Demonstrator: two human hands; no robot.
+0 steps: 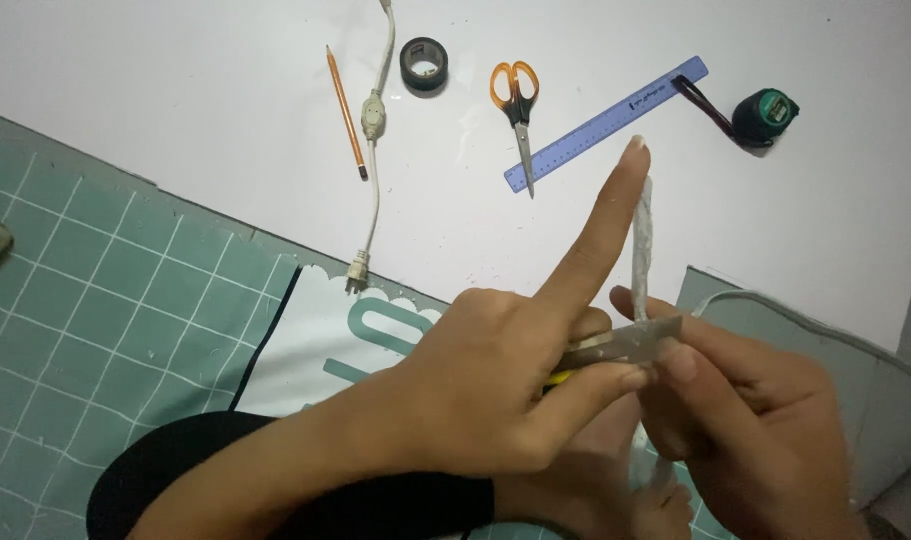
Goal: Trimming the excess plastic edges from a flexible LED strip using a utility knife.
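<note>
The left hand (476, 385) crosses over from the lower left and grips a knife (626, 343), thumb and curled fingers clenched on its handle, which shows a bit of yellow beneath the thumb. The index finger points straight up and away, its tip beside the upper end of the strip (643, 235). The metal blade sticks out to the right and lies across the strip, touching it.

The right hand (746, 410) grasps the strip from the right, fingers closed around it just below the blade, thumb up against the blade's far end. The strip is a pale, translucent band held upright between the two hands above the worktop (176, 90); its lower end runs down behind the hands and is partly hidden.

On the white worktop beyond the hands lie a pencil (347, 112), a white cable (375, 150) with an inline switch and a plug at its near end, a roll of black tape (424, 64), orange-handled scissors (518, 110), a blue ruler (608, 123) and a green tape measure (764, 116) with a dark strap that reaches the ruler's end. The scissors' tips come close to the ruler's near end.

A green gridded mat (106, 300) covers the left part, and a printed sheet (316, 340) lies on it under the left forearm.
</note>
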